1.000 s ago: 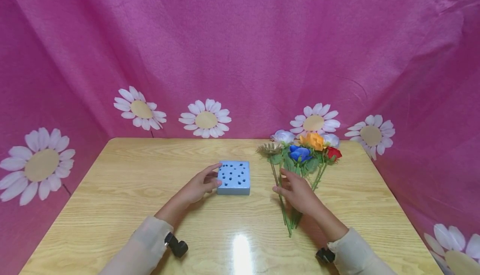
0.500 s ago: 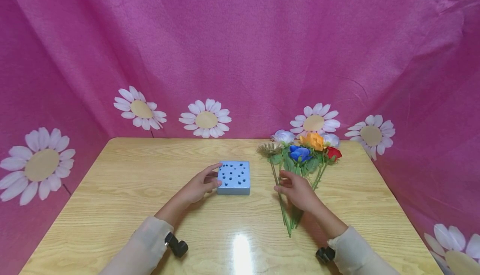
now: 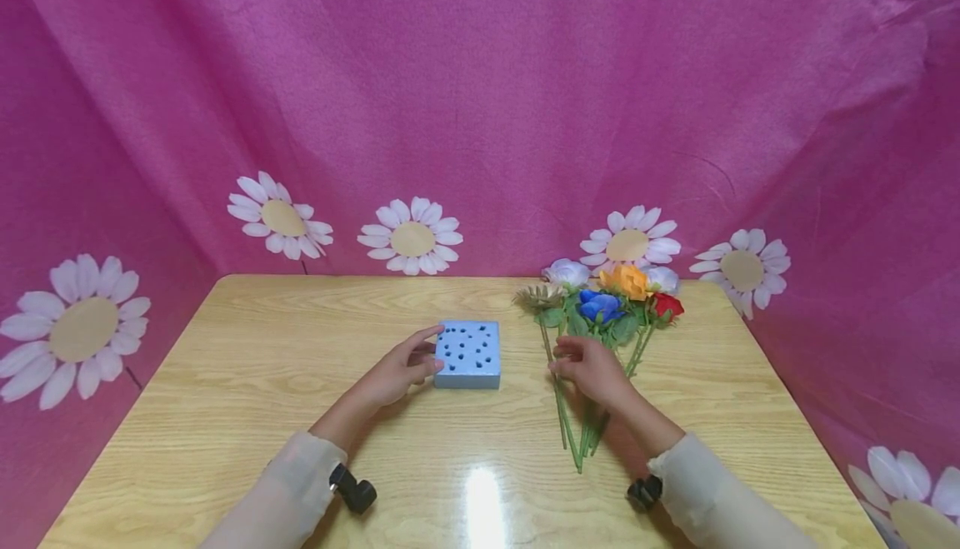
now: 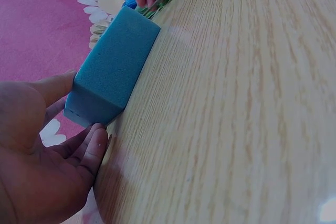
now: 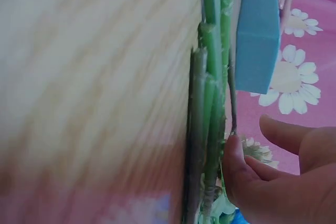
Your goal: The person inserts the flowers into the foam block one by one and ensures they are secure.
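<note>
A light blue foam block (image 3: 468, 353) with several holes in its top lies near the middle of the table. My left hand (image 3: 395, 374) holds its left end, thumb and fingers at opposite edges, as the left wrist view also shows. To the right lies a bunch of artificial flowers, with a blue one (image 3: 600, 306), an orange one (image 3: 626, 281) and a red one (image 3: 667, 306). My right hand (image 3: 595, 372) is over their stems. In the right wrist view its fingertips touch a thin brown stem (image 5: 232, 98), with thumb and fingers apart. That stem belongs to a beige flower (image 3: 538, 297).
The wooden table (image 3: 300, 341) has a pink cloth (image 3: 480, 116) with printed daisies around its back and sides. Green stems (image 3: 583, 441) point toward the front of the table. Pale lilac flowers (image 3: 566, 272) lie by the back edge.
My right hand has shifted slightly, and its thumb and fingers have drawn nearer the brown stem. The stem's lower end has moved a little to the left. The left hand and block stay put.
</note>
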The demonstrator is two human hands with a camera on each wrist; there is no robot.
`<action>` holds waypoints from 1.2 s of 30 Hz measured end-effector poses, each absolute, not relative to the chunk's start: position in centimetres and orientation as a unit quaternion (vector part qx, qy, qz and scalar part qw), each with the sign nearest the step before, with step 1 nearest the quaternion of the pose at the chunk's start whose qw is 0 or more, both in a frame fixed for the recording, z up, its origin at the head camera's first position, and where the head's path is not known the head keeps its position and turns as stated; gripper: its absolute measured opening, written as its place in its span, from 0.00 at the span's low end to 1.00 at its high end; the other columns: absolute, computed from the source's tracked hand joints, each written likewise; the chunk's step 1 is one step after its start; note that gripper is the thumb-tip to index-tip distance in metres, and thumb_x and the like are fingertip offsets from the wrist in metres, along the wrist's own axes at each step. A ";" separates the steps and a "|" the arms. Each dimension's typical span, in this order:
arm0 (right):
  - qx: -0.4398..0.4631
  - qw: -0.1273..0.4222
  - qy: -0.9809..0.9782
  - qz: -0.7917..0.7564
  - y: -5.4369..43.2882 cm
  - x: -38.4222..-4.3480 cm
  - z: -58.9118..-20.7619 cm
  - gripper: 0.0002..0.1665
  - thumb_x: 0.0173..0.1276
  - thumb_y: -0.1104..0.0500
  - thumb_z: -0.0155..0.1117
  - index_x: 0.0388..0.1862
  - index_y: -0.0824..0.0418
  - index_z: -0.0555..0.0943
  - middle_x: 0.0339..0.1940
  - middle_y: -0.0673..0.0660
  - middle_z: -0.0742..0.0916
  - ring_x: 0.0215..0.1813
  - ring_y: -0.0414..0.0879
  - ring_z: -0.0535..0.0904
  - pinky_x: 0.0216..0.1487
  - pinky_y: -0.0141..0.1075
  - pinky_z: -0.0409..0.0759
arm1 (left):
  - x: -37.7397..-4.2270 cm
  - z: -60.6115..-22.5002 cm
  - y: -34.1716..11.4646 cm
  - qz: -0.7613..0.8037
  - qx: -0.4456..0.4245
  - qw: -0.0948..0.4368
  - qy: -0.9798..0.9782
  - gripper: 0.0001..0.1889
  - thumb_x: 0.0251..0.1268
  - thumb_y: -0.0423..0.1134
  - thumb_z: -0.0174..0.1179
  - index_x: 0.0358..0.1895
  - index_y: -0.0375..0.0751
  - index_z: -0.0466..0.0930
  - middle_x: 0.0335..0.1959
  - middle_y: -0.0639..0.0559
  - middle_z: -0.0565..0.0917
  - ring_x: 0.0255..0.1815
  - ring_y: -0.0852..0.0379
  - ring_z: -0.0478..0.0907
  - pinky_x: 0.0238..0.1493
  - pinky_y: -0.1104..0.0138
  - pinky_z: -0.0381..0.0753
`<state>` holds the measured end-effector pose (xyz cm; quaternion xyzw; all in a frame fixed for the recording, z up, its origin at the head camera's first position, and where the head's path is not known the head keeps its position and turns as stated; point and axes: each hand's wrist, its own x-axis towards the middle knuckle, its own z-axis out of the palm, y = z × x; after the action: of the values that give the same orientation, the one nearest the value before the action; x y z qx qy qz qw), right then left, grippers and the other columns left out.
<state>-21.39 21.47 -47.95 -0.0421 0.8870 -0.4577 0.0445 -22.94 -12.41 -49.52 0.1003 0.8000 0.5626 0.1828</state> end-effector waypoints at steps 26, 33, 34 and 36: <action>0.055 0.032 0.897 -0.437 20.6 -24.0 -48.3 0.12 0.61 0.62 0.78 0.40 0.66 0.87 0.38 0.59 0.89 0.40 0.49 0.82 0.39 0.35 0.78 | -22.9 -49.5 -12.4 0.565 0.093 0.186 0.798 0.32 0.78 0.41 0.60 0.81 0.58 0.61 0.72 0.39 0.72 0.70 0.40 0.73 0.60 0.51 0.81; 0.070 0.058 0.869 -0.487 20.6 -24.4 -47.8 0.12 0.63 0.66 0.74 0.43 0.72 0.85 0.40 0.62 0.88 0.37 0.47 0.81 0.36 0.34 0.80 | -23.0 -49.5 -12.4 0.565 0.098 0.184 0.798 0.32 0.78 0.41 0.60 0.81 0.57 0.61 0.72 0.38 0.72 0.68 0.41 0.74 0.58 0.53 0.82; 0.072 0.063 0.861 -0.499 20.6 -24.5 -47.8 0.12 0.63 0.67 0.73 0.44 0.73 0.84 0.39 0.62 0.88 0.35 0.46 0.81 0.35 0.34 0.80 | -23.0 -49.5 -12.4 0.565 0.099 0.184 0.798 0.32 0.78 0.41 0.59 0.81 0.57 0.61 0.72 0.38 0.72 0.69 0.41 0.74 0.58 0.53 0.82; 0.076 0.071 0.847 -0.521 20.6 -24.6 -47.6 0.12 0.64 0.68 0.71 0.45 0.75 0.83 0.36 0.61 0.87 0.32 0.44 0.80 0.34 0.34 0.81 | -23.0 -49.5 -12.4 0.565 0.101 0.185 0.798 0.32 0.78 0.41 0.59 0.81 0.57 0.61 0.72 0.38 0.72 0.69 0.41 0.74 0.58 0.53 0.82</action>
<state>-24.63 20.61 -47.61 0.0759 0.8470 -0.5213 0.0709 -22.98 -12.45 -49.52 0.1013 0.7980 0.5647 0.1845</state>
